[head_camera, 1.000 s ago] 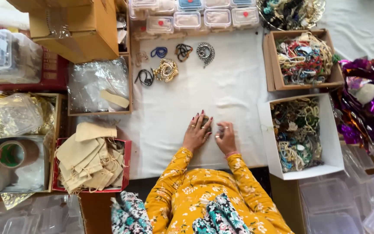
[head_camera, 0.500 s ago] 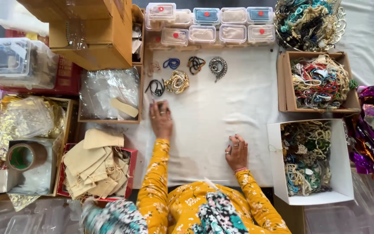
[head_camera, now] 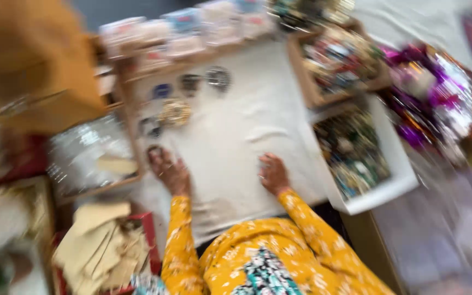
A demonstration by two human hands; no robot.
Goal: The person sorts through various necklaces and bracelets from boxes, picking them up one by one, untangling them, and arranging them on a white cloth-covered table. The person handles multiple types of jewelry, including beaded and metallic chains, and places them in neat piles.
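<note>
On a white-covered tabletop (head_camera: 230, 136), seen blurred from the head camera, the left hand (head_camera: 169, 170) rests with fingers on a small dark ornament (head_camera: 154, 152), their spread impossible to tell. The right hand (head_camera: 272, 173) lies flat on the cloth, fingers apparently together. A gold ornament (head_camera: 173, 112) sits just beyond; a white box of beads (head_camera: 356, 153) flanks the right, tan pouches (head_camera: 96, 243) the left.

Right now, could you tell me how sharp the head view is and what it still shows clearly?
Head view: heavy motion blur smears everything; the left hand and right hand on the white cloth are recognisable, the small ornaments are only smudges, and the boxes' contents cannot be read; lighting is even, without glare.
</note>
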